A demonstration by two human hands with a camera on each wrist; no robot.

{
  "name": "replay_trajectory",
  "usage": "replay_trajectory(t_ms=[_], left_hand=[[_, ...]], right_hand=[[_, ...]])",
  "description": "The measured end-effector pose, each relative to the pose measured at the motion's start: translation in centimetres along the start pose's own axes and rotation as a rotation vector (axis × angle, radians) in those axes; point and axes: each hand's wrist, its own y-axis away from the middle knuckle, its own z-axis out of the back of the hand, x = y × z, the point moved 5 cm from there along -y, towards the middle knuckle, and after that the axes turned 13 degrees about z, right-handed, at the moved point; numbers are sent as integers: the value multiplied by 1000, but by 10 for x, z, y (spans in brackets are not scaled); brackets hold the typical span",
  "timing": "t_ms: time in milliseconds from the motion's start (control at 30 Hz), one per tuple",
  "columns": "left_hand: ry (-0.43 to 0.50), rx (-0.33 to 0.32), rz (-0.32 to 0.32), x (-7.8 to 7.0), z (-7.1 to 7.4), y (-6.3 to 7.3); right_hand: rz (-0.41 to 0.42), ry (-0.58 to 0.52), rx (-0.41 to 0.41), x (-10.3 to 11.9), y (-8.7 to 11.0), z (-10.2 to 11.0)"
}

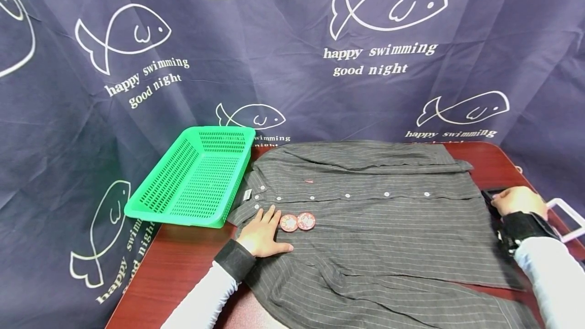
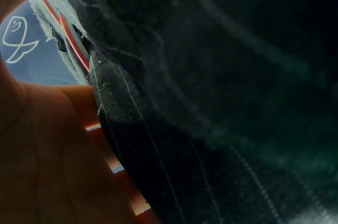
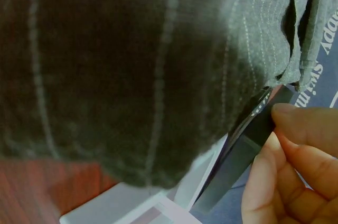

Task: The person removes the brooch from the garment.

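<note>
A dark grey pinstriped shirt [image 1: 388, 232] with white buttons lies spread on its side across the table. My left hand [image 1: 262, 232] rests on it just below the collar, fingers spread and straight, thumb pointing right. Two round red badges [image 1: 297, 222] with pale pictures lie side by side on the shirt, just right of those fingertips. Beyond the shirt's hem, at the table's right side, my right hand [image 1: 521, 202] holds a flat black object [image 1: 491, 197]. In the right wrist view, thumb and fingers pinch that dark, straight-edged piece [image 3: 232, 166]; its kind is unclear.
A green plastic basket [image 1: 233, 217] stands at the left, by the collar. Near my right wrist is a white rectangular frame [image 1: 565, 220]. The reddish-brown table [image 1: 164, 263] shows around the shirt, and a dark blue curtain with fish drawings [image 1: 292, 65] hangs behind.
</note>
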Motion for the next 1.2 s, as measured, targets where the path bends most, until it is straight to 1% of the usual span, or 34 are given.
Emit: replay_trajectory(t_ms=[133, 233, 333, 467, 633, 867, 967, 1200], left_hand=[[5, -3, -1, -1, 1, 0], [7, -5, 2, -1, 2, 1], [4, -1, 9, -1, 1, 0], [5, 0, 13, 0, 2, 0], [6, -6, 8, 0, 1, 0], [2, -12, 10, -1, 3, 0], [3, -14, 11, -1, 3, 0], [-5, -4, 18, -1, 2, -1]], right_hand=[[29, -4, -18, 1, -2, 1], [51, 0, -13, 5, -6, 2], [66, -5, -20, 13, -10, 3], [91, -32, -51, 31, -12, 2], [153, -74, -109, 60, -11, -2], [316, -116, -196, 111, -8, -5], [370, -127, -205, 133, -5, -6], [458, -189, -183, 183, 5, -12]])
